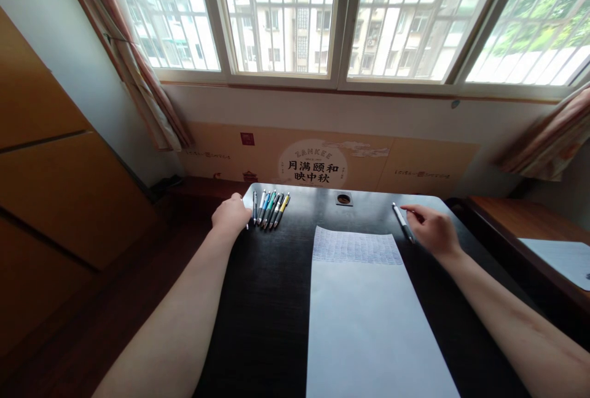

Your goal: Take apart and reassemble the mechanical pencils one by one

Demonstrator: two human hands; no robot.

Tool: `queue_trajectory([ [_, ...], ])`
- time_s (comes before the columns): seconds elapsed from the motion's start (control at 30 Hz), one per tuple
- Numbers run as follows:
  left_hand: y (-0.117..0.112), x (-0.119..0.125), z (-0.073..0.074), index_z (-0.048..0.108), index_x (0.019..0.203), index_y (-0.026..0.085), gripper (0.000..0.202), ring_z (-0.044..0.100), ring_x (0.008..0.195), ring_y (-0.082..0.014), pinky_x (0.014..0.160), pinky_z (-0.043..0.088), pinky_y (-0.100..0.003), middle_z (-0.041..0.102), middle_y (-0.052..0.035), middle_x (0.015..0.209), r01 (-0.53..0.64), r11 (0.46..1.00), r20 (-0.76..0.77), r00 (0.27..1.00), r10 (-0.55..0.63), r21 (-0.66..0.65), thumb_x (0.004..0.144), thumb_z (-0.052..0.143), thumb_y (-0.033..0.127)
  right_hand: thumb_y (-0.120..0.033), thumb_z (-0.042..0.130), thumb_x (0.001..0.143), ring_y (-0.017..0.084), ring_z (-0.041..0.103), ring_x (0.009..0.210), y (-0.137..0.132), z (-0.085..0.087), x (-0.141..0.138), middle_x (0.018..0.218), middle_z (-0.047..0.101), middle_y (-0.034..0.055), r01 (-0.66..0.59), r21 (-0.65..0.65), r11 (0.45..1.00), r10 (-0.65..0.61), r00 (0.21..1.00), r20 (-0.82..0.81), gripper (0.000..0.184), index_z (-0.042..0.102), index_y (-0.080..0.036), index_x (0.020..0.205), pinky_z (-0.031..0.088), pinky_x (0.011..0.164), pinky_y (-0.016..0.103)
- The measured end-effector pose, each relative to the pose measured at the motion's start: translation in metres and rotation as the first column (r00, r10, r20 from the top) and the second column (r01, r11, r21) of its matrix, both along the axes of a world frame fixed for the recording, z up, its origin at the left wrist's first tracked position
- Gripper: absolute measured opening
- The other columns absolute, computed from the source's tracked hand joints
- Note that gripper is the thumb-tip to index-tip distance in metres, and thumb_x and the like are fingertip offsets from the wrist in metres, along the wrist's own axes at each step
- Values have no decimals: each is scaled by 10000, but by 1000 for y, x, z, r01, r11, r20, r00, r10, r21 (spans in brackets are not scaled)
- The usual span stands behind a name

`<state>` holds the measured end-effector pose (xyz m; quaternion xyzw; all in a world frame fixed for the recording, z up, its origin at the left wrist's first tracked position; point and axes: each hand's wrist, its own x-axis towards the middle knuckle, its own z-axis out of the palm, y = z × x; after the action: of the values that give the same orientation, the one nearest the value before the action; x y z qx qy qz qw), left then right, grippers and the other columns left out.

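Note:
My left hand (232, 212) is at the far left edge of the black table, its fingers closed on a slim pen; only slivers of the pen's pale ends show. Just right of it, several pens (270, 209) with dark, blue, green, white and yellow barrels lie side by side. A white and dark click pen (402, 222) rests slantwise on the table at the right. Beside that pen is my right hand (432, 227), index finger stretched towards its top and the other fingers curled; whether the fingertip touches it I cannot tell. Between my hands lies a long white paper (364, 318), its top covered in fine blue rows.
A square fitting with a round hole (343, 199) is set in the black table (258, 318) near its far edge. Behind stand a printed cardboard panel (428, 155) and barred windows. At right, a brown wooden surface (500, 217) carries a white sheet (560, 257).

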<state>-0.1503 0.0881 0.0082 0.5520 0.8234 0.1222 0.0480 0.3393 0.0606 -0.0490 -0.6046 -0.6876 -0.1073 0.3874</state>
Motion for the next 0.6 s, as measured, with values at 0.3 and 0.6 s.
queue_trajectory([
  [0.3,1,-4,1,703,1109,112,428,653,1037,-451,840,511,-513,712,-249,1085,-12,992,155,988,-7,122,708,627,243,-307,510,851,227,657,593,-1,0,0,795,776,86,4,-16,1000,-4,1000,-14,346,805,-176,978,449,575,326],
  [0.6,-24,58,26,671,1084,136,385,663,721,-168,652,551,-276,718,-58,936,151,858,705,510,-493,490,744,584,294,-299,543,878,227,665,716,-19,39,-18,933,768,104,-135,68,989,144,977,-156,292,784,-172,981,506,693,344],
])
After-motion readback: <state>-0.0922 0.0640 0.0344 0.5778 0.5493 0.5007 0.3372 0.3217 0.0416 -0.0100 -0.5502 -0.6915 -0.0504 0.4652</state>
